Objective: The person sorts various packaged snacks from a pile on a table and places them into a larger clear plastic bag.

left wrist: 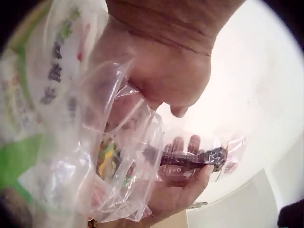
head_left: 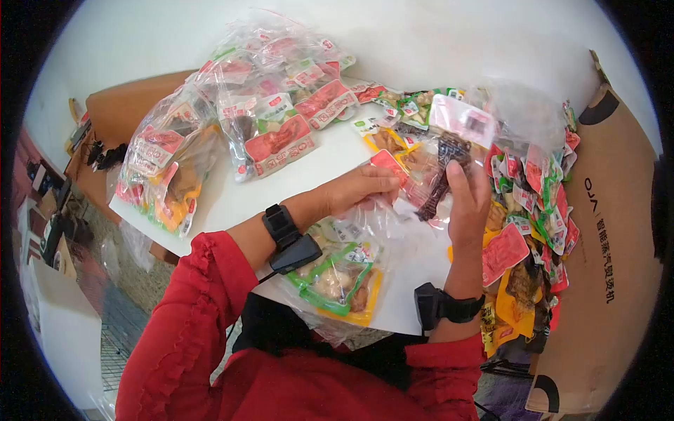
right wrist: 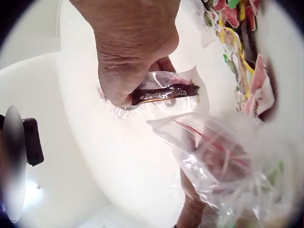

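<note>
Wall [head_left: 435, 49] rises behind the white table [head_left: 319, 158]; a carton [head_left: 604, 210] stands at the right. Filled bags [head_left: 277, 133] crowd the table's back and left, loose packets [head_left: 505, 256] its right. Left hand [head_left: 358, 189], fingers curled, grips a clear bag [head_left: 333, 277] near the front edge. Right hand [head_left: 467, 203] pinches a dark packet [head_left: 446, 168] beside it.

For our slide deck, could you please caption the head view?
Right hand holding a dark packet, left hand gripping a clear bag, with colourful packets heaped alongside.
</note>
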### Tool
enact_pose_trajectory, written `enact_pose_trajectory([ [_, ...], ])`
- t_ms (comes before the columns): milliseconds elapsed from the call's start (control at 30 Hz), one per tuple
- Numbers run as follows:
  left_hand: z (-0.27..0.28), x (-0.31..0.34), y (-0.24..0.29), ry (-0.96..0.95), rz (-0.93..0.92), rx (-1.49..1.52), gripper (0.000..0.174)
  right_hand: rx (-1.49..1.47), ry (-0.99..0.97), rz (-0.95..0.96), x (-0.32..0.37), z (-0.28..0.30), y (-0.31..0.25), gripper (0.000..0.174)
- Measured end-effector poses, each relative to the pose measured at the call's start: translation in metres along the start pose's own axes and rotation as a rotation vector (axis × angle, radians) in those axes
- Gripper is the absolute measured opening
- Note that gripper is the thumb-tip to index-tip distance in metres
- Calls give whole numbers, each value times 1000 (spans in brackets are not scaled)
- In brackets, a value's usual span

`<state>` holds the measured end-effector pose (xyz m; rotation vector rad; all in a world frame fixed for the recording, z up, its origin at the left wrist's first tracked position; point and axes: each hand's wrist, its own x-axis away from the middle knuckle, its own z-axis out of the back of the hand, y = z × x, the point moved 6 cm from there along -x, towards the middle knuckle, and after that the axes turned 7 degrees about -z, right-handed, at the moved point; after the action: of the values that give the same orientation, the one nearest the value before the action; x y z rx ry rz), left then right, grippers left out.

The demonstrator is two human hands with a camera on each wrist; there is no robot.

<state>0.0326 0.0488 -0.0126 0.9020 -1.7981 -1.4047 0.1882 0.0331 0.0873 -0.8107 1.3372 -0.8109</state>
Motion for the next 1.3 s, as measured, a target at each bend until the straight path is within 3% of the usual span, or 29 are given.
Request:
enact_pose_trajectory([
  [67, 8, 0, 12, -13, -297, 43, 40, -243, -113, -359, 0, -6, 28, 25],
  [200, -3, 1, 20, 84, -346, 170, 35, -155, -341, -520, 11, -16, 48, 26],
  [300, 5, -4, 7, 191, -267, 192, 31, -88, -511, -541, 19, -31, 56, 27],
  [500, 6, -8, -1, 165, -241, 139, 24, -82, -296, -546, 13, -23, 71, 19],
  [567, 7, -5, 2, 163, -205, -6, 23, -91, -200, -505, 12, -17, 80, 16],
  [700, 2, 3, 6, 136, -113, -64, 24, -181, -200, -567, 13, -15, 81, 14],
  [767, 8, -9, -4, 71, -268, 92, 25, -227, -168, -498, 12, -18, 74, 12],
  [900, 5, -6, -1, 155, -229, 136, 26, -247, -129, -420, 11, -17, 70, 12],
  [1167, 0, -6, -2, -16, -237, 6, 28, 28, -57, -266, 7, -9, 61, 15],
  [1300, -1, -4, -1, 45, -213, 12, 28, 37, -49, -311, 8, -8, 63, 17],
])
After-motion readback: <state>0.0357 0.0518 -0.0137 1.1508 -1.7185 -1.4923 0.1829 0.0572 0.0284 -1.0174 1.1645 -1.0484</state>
